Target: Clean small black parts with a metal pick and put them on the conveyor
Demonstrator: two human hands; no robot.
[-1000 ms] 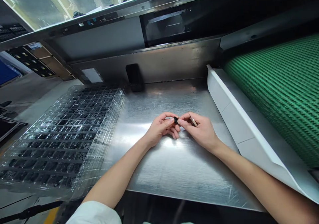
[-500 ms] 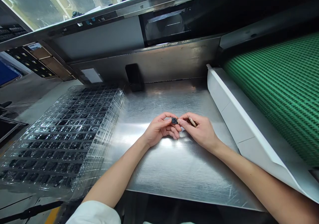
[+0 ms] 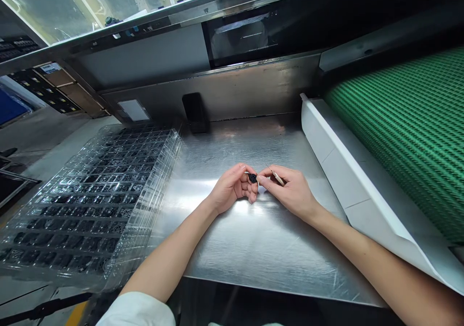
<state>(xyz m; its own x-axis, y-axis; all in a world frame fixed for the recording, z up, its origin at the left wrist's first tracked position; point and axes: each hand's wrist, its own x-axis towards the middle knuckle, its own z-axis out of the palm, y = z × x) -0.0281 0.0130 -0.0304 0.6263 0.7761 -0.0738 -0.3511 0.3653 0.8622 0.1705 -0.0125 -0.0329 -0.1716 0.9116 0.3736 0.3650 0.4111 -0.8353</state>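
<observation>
A small round black part with a spoked face sits between my hands, above the metal worktop. My left hand has it between thumb and fingers, the other fingers curled below. At the part's right edge, the thumb and forefinger of my right hand meet and touch it. A slim pen-like tool with a pale brass-coloured handle and a thin needle-like tip is tucked in my right hand, pointing up and left. Its exact kind cannot be made out.
Stacked clear plastic trays with many black parts in their pockets stand on the left. A dark phone-like slab leans on the back wall. Along the right, a white guard borders a green conveyor belt.
The black part has turned and shifted slightly left and down in my left hand, whose fingers have curled in more. The tool in my right hand has tilted a little.
</observation>
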